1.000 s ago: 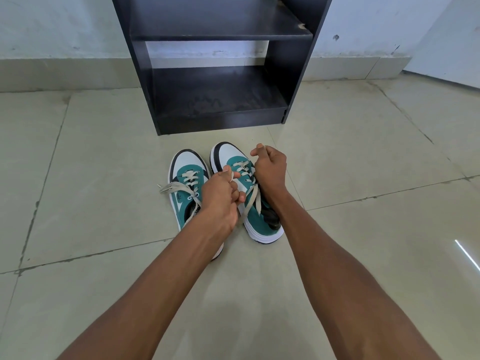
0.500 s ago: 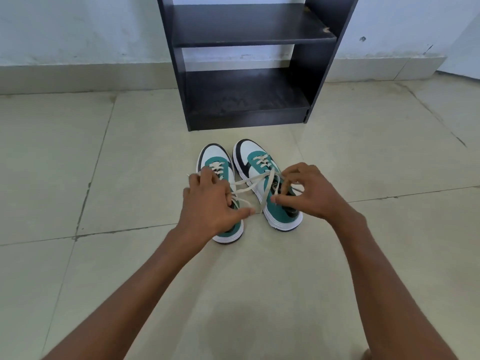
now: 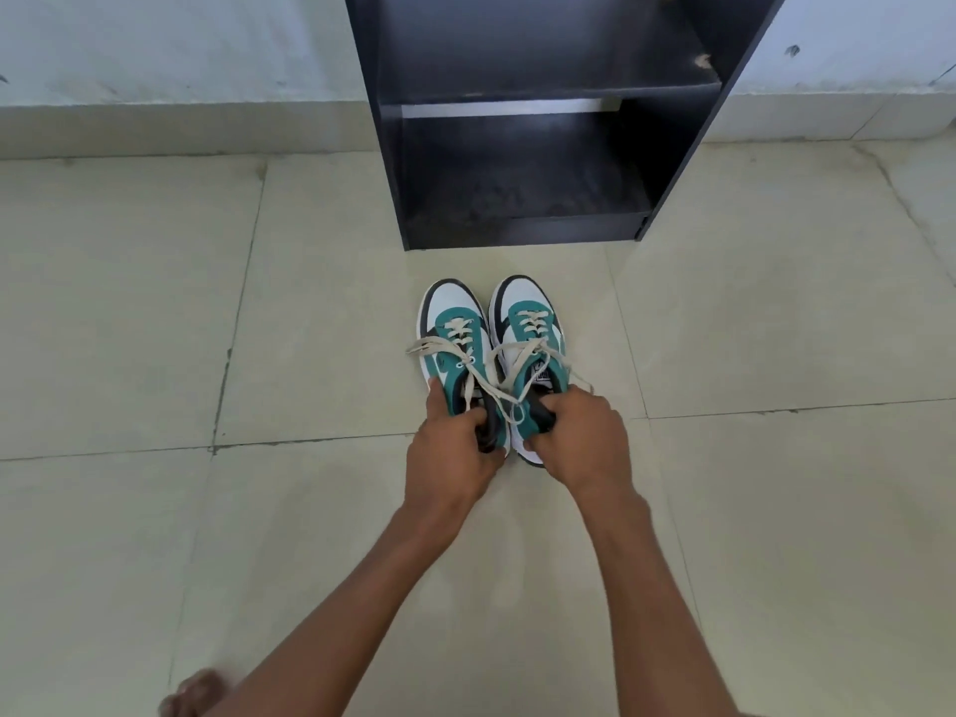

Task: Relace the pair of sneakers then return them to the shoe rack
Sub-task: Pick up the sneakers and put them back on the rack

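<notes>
Two teal, white and black sneakers stand side by side on the tiled floor, toes toward the rack. My left hand [image 3: 449,452] grips the heel of the left sneaker [image 3: 451,328]. My right hand [image 3: 579,437] grips the heel collar of the right sneaker [image 3: 525,315]. Loose cream laces [image 3: 496,375] cross over between both shoes near the ankle openings. The heels are hidden under my fingers. The black shoe rack [image 3: 543,230] stands straight ahead against the wall, its two visible shelves bare.
Pale floor tiles [image 3: 155,328] with dark grout lines spread all around the shoes. A white wall with a tiled skirting [image 3: 181,126] runs behind the rack. A bare foot [image 3: 194,696] shows at the lower left edge.
Both hands have let go of the laces and dropped back to the heels, each closing on one sneaker. The view has shifted left, so the rack appears further right.
</notes>
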